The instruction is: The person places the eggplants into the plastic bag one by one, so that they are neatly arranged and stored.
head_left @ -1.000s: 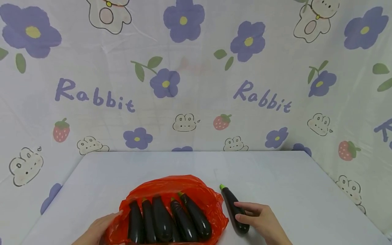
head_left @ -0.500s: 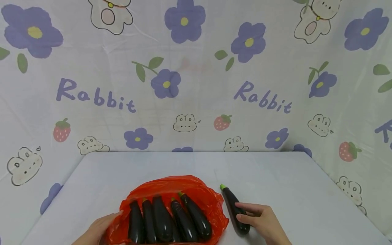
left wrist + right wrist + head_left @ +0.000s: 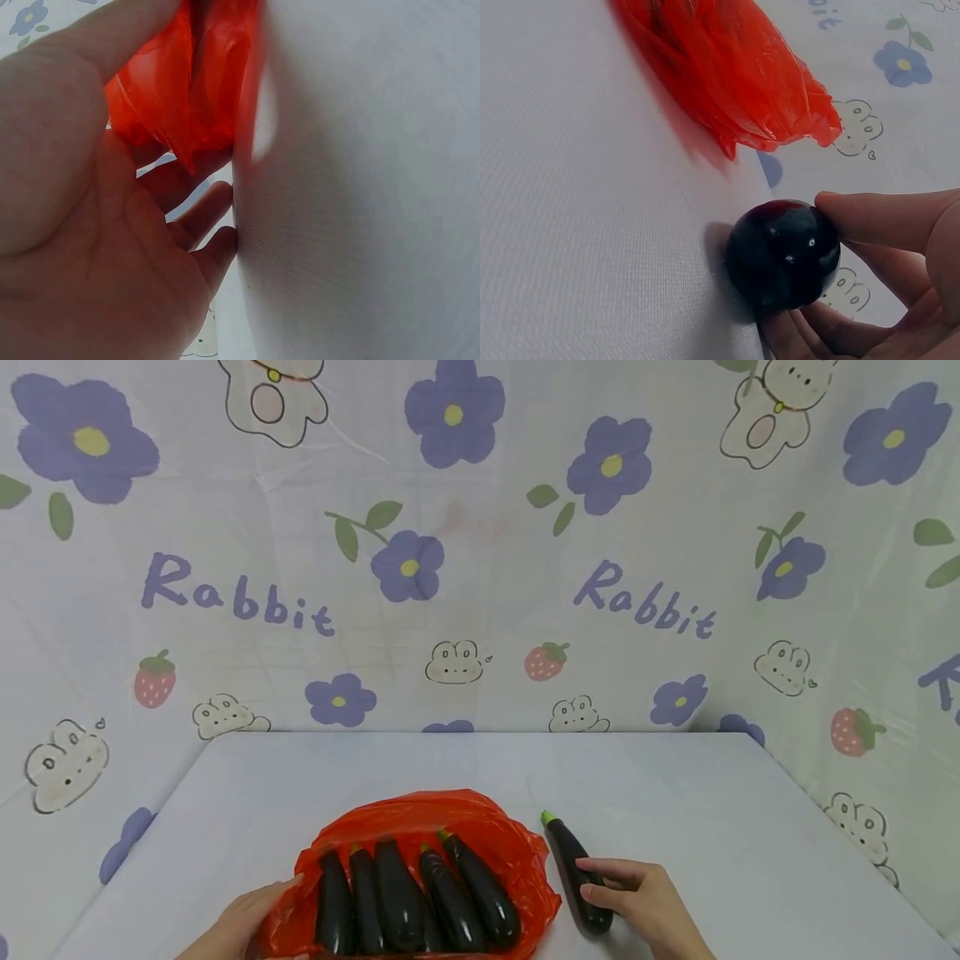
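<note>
A red plastic bag [image 3: 450,807] lies with its mouth open at the table's near edge. Several dark, glossy eggplants [image 3: 400,902] lie side by side in it, some with green stem ends showing. My left hand [image 3: 243,917] holds the bag's left side, the thumb on one face and fingers behind the film, as the left wrist view shows. To the right of the bag a single eggplant [image 3: 564,846] rests on the table, its green stem pointing away. My right hand [image 3: 641,893] grips its thick lower end [image 3: 780,259] between thumb and fingers.
The white tabletop [image 3: 675,802] stretches back behind the bag and to both sides. A cloth [image 3: 480,610] printed with flowers, rabbits and strawberries hangs along the back and sides.
The head view has shifted very slightly. Both hands, the bag and the eggplants keep their places.
</note>
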Tool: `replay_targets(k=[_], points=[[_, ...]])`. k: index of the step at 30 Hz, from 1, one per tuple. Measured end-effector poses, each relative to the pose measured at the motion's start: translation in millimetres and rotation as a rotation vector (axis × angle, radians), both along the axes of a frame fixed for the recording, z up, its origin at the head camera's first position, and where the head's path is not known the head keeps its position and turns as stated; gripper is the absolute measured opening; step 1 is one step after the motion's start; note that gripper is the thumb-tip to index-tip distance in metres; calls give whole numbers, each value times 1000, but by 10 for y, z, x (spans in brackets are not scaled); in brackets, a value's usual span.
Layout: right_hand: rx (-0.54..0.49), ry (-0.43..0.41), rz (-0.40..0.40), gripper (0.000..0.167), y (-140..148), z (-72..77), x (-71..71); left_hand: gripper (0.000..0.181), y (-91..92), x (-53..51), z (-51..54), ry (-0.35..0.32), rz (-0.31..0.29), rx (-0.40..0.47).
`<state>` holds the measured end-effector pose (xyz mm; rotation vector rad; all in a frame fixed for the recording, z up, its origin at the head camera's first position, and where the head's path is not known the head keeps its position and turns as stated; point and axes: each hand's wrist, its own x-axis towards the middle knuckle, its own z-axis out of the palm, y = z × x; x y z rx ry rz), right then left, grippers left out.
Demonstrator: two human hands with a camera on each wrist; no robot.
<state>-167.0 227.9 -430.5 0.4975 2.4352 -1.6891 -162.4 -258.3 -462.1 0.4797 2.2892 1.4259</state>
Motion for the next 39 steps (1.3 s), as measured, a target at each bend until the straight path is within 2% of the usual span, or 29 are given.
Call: replay_targets(k=[4, 10, 22, 28, 39], points=[[2, -3, 0, 40, 0, -4, 2, 92, -15, -13, -2, -1, -53, 60], [2, 2, -16, 41, -2, 13, 8, 91, -11, -40, 12, -15, -38, 28], [21, 23, -40, 42, 13, 21, 10, 94, -33, -52, -27, 15, -38, 6], [20, 31, -52, 43, 19, 26, 11, 93, -30, -58, -23, -6, -33, 5], [-8, 43, -92, 44, 11, 40, 14, 93, -42, -76, -41, 14, -47, 7]])
